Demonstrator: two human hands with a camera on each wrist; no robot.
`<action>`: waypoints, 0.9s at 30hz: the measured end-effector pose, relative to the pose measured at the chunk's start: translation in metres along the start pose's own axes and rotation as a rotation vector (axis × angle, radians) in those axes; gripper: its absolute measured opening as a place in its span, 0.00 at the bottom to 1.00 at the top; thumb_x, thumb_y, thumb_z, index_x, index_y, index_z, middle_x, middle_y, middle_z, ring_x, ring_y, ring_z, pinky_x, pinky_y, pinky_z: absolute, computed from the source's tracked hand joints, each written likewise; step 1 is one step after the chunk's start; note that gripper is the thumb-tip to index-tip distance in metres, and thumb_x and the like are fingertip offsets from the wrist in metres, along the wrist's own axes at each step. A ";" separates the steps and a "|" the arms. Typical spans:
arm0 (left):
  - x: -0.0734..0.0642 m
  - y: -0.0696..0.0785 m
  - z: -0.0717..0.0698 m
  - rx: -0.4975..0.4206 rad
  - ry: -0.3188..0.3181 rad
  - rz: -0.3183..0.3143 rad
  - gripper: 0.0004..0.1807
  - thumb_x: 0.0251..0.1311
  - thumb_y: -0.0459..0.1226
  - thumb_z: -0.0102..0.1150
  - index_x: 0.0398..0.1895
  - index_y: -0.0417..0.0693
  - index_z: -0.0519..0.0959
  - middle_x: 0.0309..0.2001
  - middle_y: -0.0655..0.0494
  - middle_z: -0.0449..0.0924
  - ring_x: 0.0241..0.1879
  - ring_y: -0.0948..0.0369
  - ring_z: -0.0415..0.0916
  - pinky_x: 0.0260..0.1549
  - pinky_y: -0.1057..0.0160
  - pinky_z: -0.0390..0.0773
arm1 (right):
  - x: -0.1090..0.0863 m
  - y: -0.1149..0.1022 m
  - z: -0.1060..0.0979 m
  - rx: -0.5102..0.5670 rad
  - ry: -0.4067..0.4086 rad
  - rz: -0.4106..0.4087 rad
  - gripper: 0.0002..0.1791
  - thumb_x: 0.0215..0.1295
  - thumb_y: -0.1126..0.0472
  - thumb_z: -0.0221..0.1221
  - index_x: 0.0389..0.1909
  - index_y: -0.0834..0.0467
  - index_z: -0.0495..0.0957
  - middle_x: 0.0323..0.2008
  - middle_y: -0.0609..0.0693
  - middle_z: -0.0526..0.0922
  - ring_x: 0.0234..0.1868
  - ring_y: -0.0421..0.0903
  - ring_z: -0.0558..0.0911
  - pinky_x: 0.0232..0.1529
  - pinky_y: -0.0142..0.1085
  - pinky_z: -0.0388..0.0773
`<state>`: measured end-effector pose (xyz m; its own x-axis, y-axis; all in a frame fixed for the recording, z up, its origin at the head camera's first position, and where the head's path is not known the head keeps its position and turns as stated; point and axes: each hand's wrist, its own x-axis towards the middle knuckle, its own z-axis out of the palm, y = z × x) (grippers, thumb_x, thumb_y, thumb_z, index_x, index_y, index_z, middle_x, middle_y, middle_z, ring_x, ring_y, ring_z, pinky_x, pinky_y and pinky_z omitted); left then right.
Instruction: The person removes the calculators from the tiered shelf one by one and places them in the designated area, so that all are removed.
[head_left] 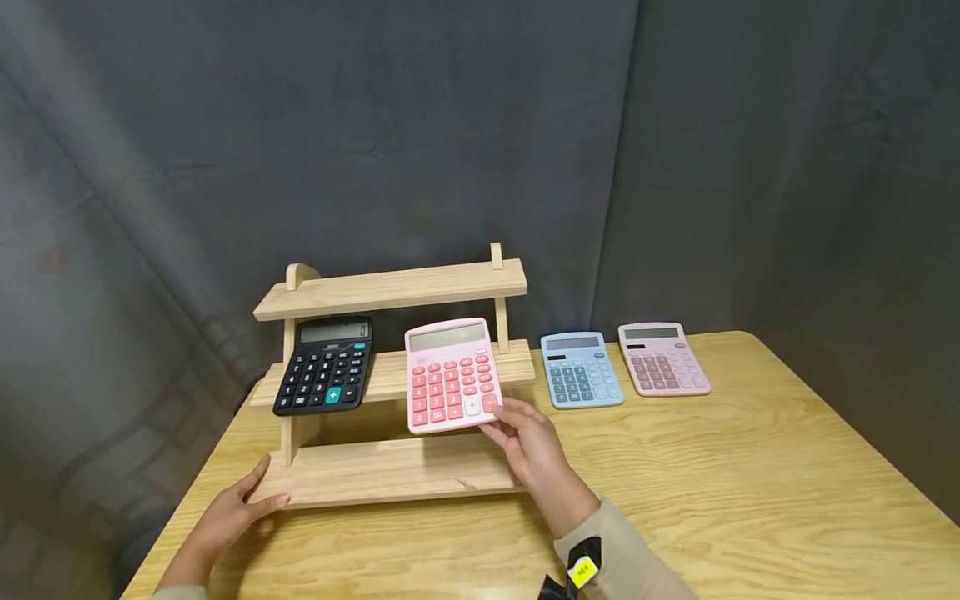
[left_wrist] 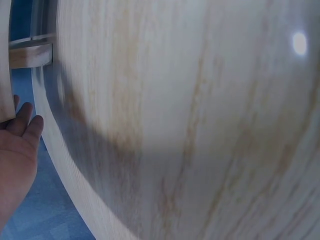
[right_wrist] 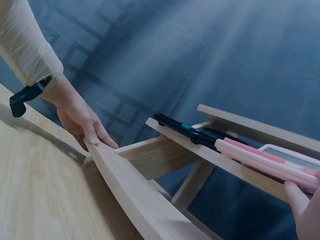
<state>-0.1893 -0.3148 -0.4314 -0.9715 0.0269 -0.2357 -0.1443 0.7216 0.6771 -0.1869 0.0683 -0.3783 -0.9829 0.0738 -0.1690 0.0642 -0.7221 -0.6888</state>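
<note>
From afar, I have the right hand (head_left: 525, 437) pinching the pink calculator (head_left: 452, 375) by its lower right corner, before the middle shelf (head_left: 390, 375); it should prove light, stiff and smooth, best held by its edges. The left hand (head_left: 225, 512) grips the wooden rack (head_left: 375, 475). The black calculator (head_left: 326, 367) and top shelf (head_left: 397, 287) limit room; the blue calculator (head_left: 581, 371) sits right.

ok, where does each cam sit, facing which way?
Head: on the head, forward and down at shelf and held pink calculator; left hand, right hand show.
Left wrist: on that wrist, facing tabletop; left hand at left edge.
Right wrist: likewise, facing across the shelf; left hand opposite, right hand partly in.
Head and right wrist share the calculator.
</note>
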 end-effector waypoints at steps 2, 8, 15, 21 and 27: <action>0.001 0.001 0.000 0.003 -0.008 -0.010 0.49 0.50 0.50 0.56 0.65 0.41 0.37 0.59 0.27 0.38 0.59 0.36 0.39 0.53 0.40 0.44 | -0.003 -0.002 -0.003 -0.007 -0.014 0.002 0.16 0.56 0.78 0.45 0.46 0.76 0.61 0.38 0.60 0.70 0.33 0.45 0.75 0.44 0.39 0.72; 0.003 0.002 -0.001 -0.004 -0.013 -0.023 0.49 0.50 0.51 0.56 0.65 0.42 0.36 0.59 0.26 0.37 0.59 0.35 0.39 0.53 0.39 0.44 | -0.014 -0.008 -0.009 -0.007 -0.043 -0.009 0.15 0.56 0.78 0.45 0.46 0.77 0.63 0.37 0.60 0.73 0.34 0.45 0.76 0.44 0.40 0.72; 0.001 -0.005 0.002 0.008 -0.008 -0.026 0.51 0.48 0.52 0.56 0.64 0.40 0.37 0.59 0.26 0.39 0.58 0.35 0.41 0.52 0.39 0.46 | -0.023 -0.017 -0.020 -0.006 -0.032 -0.024 0.11 0.56 0.78 0.44 0.39 0.71 0.71 0.33 0.58 0.75 0.33 0.45 0.77 0.42 0.38 0.73; 0.001 -0.005 0.003 -0.018 -0.030 -0.034 0.51 0.49 0.52 0.56 0.65 0.42 0.35 0.60 0.26 0.36 0.58 0.35 0.37 0.52 0.39 0.43 | -0.026 -0.028 -0.038 0.023 0.011 -0.027 0.15 0.58 0.78 0.42 0.30 0.63 0.76 0.31 0.57 0.77 0.33 0.46 0.78 0.44 0.39 0.72; 0.002 -0.002 -0.002 -0.008 -0.048 -0.021 0.50 0.51 0.51 0.55 0.65 0.42 0.34 0.61 0.28 0.35 0.59 0.34 0.35 0.52 0.38 0.42 | -0.032 -0.042 -0.058 0.101 0.003 -0.033 0.18 0.60 0.77 0.39 0.29 0.62 0.78 0.33 0.56 0.78 0.37 0.47 0.79 0.47 0.39 0.69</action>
<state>-0.1911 -0.3175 -0.4323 -0.9580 0.0455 -0.2831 -0.1660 0.7171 0.6769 -0.1484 0.1366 -0.3851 -0.9835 0.1010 -0.1498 0.0138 -0.7847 -0.6197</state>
